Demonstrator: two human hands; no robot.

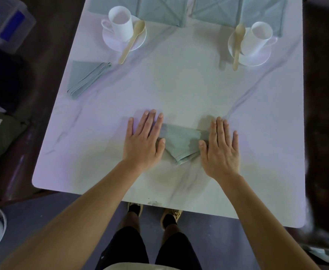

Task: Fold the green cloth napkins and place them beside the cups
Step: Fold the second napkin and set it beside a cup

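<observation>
A pale marble-patterned table (pixel 179 90) fills my view, dark floor around it. Nearest me, at six o'clock, both of my hands lie flat and spread on a green napkin (pixel 181 142) already folded down to a triangle, its point aimed back toward me. The left hand (pixel 143 141) covers its nine o'clock end, the right hand (pixel 221 148) its three o'clock end; neither grips anything, palms down and fingers straight, simply pressing the cloth to the table. I judge this to be the creasing step on this napkin.

Farther out, at ten o'clock, a finished folded napkin (pixel 85 76) lies near the left cup (pixel 120 24) and its saucer, a wooden spoon (pixel 132 40) resting there. At one o'clock the right cup (pixel 257 38) stands on its saucer with a second spoon (pixel 237 46), and no folded napkin beside it. At twelve o'clock more green cloth (pixel 159 10) lies at the far edge; whether unfolded napkins or mats I cannot tell, being cropped.

Next I would pinch the triangle by its folded edge so the layers stay together, then carry it beside the right cup.
</observation>
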